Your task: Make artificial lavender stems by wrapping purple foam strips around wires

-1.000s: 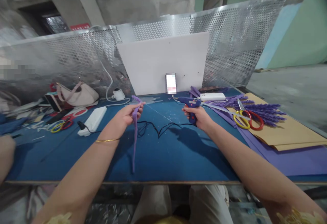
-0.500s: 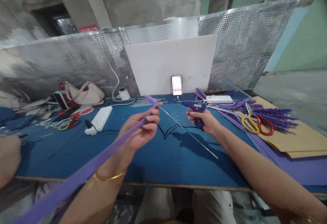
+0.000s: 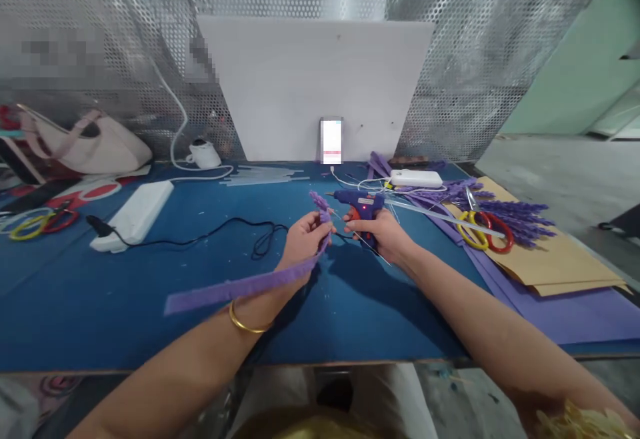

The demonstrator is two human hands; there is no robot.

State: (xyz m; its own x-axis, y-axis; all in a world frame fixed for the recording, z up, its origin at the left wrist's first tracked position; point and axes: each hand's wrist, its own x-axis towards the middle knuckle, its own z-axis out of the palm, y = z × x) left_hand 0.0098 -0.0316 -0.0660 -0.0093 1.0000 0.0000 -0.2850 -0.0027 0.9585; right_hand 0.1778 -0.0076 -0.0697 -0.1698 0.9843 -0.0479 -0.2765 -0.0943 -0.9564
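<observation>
My left hand is closed on a long purple paper strip, pinching it near its wound, ruffled purple tip. From there the strip's loose end trails left over my wrist. A thin metal wire runs from the wound part down to the right, passing by my right hand. My right hand is wrapped round the handle of a blue hot glue gun, whose nozzle points left, close to the purple tip. Out of the gun's back sticks a long, clear glue stick.
At right, scissors and purple lavender-like stems lie on brown paper. A lit phone leans on a white board. Left are a power strip, its black cable, a handbag and more glue sticks.
My left hand has moved right and the purple tip is now close to the glue gun's nozzle. The strip's loose end has swung up from the lower left. My view has tilted down.
</observation>
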